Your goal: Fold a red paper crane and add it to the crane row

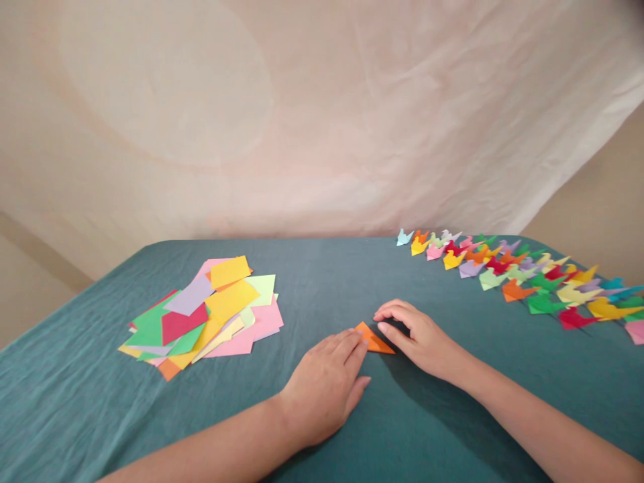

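An orange sheet of origami paper (378, 343), folded into a triangle, lies on the teal cloth in front of me. My left hand (329, 376) rests flat over its left part, fingers stretched out and the thumb apart, so that side of the paper is hidden. Just above the right part of the triangle hovers my right hand (415, 335). Its fingers are slightly curved, with a gap between thumb and forefinger and nothing held in it.
A loose pile of coloured paper sheets (188, 329) lies on the left of the cloth-covered table (322, 268). Rows of small folded paper birds (518, 290) stand along the right side. A pale fabric sheet (322, 121) hangs behind the table.
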Motion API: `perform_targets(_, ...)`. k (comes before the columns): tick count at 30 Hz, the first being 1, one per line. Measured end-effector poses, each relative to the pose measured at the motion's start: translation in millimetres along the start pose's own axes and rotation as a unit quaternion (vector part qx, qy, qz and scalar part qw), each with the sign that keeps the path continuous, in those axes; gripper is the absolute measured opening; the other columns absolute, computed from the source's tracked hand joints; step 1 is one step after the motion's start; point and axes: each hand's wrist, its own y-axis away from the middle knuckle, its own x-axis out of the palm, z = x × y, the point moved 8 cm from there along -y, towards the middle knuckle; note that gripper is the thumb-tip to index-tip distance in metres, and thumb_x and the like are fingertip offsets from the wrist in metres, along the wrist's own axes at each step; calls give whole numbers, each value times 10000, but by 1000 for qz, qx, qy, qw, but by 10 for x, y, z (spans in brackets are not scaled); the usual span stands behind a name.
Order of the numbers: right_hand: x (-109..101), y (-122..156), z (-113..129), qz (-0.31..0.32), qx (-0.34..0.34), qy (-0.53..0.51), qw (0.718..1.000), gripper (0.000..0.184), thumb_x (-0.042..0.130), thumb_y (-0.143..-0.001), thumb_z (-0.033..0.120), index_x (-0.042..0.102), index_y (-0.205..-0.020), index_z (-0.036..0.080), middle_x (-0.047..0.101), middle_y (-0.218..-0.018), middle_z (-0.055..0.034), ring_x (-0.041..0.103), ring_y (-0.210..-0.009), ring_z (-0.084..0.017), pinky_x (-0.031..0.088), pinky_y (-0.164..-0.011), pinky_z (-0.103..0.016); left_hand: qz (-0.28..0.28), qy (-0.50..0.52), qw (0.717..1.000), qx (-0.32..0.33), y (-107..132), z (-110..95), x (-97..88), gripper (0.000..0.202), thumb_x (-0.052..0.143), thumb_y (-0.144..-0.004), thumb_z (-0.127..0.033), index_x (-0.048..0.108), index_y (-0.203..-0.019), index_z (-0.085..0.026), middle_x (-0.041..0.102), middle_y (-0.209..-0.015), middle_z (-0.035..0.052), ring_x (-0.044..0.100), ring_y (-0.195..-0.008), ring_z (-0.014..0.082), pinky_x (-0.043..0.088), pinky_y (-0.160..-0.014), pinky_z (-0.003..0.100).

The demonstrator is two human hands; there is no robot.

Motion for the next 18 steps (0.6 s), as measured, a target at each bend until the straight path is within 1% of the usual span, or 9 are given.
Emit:
perform_targets(2,-40,9,25,14,2,-12,1000,168,440,-889,190,600,-940,206,606,-975,-62,569,-907,-184,469,-816,-330,3,-2,1000,1,4,-1,3,452,410,-910,-352,388,-1312,-147,440,-1358,114,412,-1246,254,350,-1045,396)
perform_targets(4,-51,52,93,28,-8,-5,1000,197,432,-898,187,620,-957,205,614,-984,-64,569,-923,-184,466,-837,-335,6,-5,1000,-2,7,-2,6,452,403,-912,-353,385,-1315,-149,435,-1362,111,412,-1245,254,354,-1042,396)
perform_targets(8,33,202,268,57,-39,36,997,236,438,-905,184,608,-1067,212,604,-1039,-65,555,-954,-185,460,-863,-360,12,-10,1000,-8,9,-6,1,450,380,-920,-356,377,-1323,-155,435,-1362,102,414,-1243,245,357,-1040,388)
perform_targets(13,152,315,420,51,-93,110,988,342,473,-882,126,537,-1205,220,567,-1166,-65,508,-1034,-205,442,-907,-400,12,-14,1000,-11,5,-4,-1,452,384,-917,-354,376,-1323,-157,419,-1376,93,408,-1247,236,352,-1044,377)
perform_targets(18,207,319,451,42,-113,142,982,348,464,-888,117,530,-1221,196,592,-1137,-70,507,-1023,-214,456,-885,-409,11,-11,1000,-12,4,-4,6,445,379,-918,-361,385,-1316,-163,421,-1374,89,406,-1247,233,345,-1048,375)
